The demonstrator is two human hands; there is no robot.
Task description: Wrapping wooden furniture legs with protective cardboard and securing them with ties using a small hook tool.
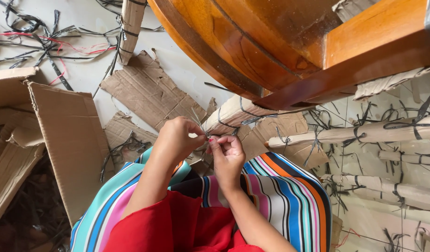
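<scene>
Fingertips of both the left hand (pixel 177 137) and right hand (pixel 226 151) are pinching a thin plastic strap (pixel 199 122) at the cardboard-wrapped furniture leg (pixel 233 114); pulling unevenly risks it slipping or cutting skin.

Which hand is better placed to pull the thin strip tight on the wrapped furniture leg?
Probably the left hand: its fingertips already pinch the strip rising beside the cardboard-wrapped leg. The right hand sits lower, fingers curled at the strip's base.

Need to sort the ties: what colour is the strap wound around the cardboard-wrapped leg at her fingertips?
Black strap, wound around the cardboard-wrapped leg; only the head view shows it.
</scene>
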